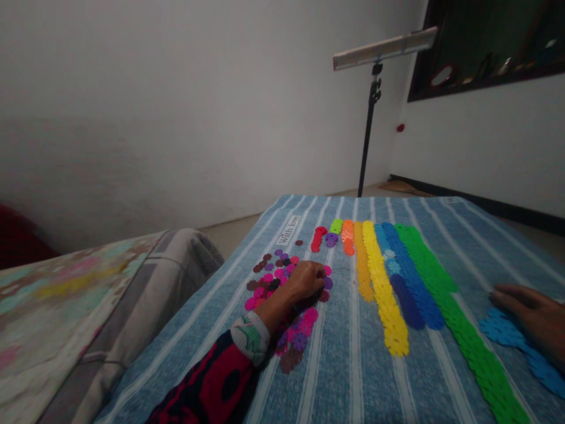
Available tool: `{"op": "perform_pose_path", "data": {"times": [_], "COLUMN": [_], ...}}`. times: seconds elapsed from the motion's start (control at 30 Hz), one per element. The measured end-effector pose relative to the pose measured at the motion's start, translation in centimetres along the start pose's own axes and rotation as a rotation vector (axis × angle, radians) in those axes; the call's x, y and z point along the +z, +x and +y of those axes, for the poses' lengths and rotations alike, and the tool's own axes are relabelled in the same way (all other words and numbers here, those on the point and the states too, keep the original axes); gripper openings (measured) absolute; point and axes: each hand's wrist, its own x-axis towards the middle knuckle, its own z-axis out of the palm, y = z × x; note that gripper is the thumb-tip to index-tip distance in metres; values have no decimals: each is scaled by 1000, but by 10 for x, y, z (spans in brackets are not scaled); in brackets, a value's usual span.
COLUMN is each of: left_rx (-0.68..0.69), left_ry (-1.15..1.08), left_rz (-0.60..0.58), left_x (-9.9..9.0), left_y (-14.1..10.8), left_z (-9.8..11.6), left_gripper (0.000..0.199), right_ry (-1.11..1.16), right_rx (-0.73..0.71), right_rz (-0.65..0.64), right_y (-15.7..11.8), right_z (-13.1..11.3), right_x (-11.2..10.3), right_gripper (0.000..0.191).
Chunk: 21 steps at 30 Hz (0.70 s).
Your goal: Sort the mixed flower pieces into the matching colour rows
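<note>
My left hand [305, 281] is over a scattered pile of small notched discs [279, 272] in pink, purple and brown. Its fingers are curled together, and whatever they hold is hidden. More pink and purple discs [300, 331] lie beside the wrist. At the right edge my right hand [532, 315] rests on a bent row of light blue discs [501, 327], fingers stretched out, slightly blurred. Between the hands are sorted overlapping rows: a yellow row [384, 294], an orange-yellow row [363, 265], a blue row [415, 277] and a long green row [463, 330].
A striped blue cloth [331, 383] covers the table, with a "With love" label [289, 230]. Short red [318, 239] and orange [348, 235] rows lie farther back. To the left stands a covered bed or couch [88, 318]. A lamp stand [366, 135] rises behind.
</note>
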Motion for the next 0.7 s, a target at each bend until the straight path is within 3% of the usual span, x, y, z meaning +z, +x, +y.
{"op": "perform_pose_path", "data": {"times": [0.17,0.37,0.5,0.6,0.7], "left_rx": [-29,-91,-112,-124,-135], "left_ry": [-95,-490,-703,-690,-491], "left_rz": [16,39,58,152,267], "left_x": [3,10,8,5,3], "left_y": [0,8,25,47,72], "left_z": [-2,-16,-24,-23,-16], "left_gripper": [14,10,8,4,8], "right_ry": [20,23,4,-11,-14], "right_rx": [2,-16,-17,-16,1], "right_rz": [36,30,14,-9,-11], "right_y": [2,1,1,1,1], "right_z": [3,3,2,2,1], "right_x": [2,2,1,1,0], "right_gripper": [55,58,60,62,61]}}
